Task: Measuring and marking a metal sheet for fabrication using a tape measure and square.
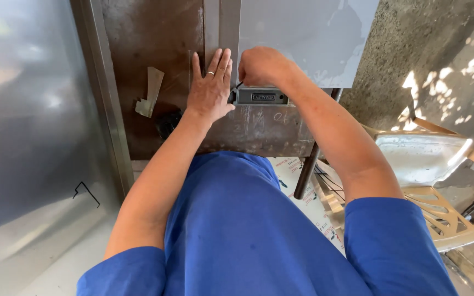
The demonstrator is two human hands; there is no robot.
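Step in hand: judged as marking or scoring along a straightedge, on a rusty brown metal sheet [154, 38] laid across a bench.
Left hand [209, 90]: lay flat, palm down, fingers spread and a ring on one, pressed onto the brown sheet just left of the tool.
Right hand [260, 66]: closed in a fist-like pinch at the left end of the tool, around something small and dark; too hidden by the knuckles to tell what.
Tool: a grey metal square or level head [261, 97] with a dark oval plate, lay flat at the lower edge of the pale panel, touching the brown sheet.
Pale panel [308, 38]: smooth grey-white sheet, rested above the tool, overlapping the brown sheet's right part.
Also on the sheet: a scrap of tan tape or card [150, 93], well left of the left hand; a dark round blot below it.
Left of bench: a shiny steel surface [28, 109] with a small black drawn mark.
Right of bench: a beige plastic chair [440, 181] near the concrete wall, partly in dappled sun; a dark pipe leg [305, 172] below the bench edge.
Progress: looked early to middle; no finished line visible under the hands.
Next move, as a judgement: called for steady downward pressure from the flat hand to stop the tool shifting, and a controlled pull of the pinched point along the tool's edge.
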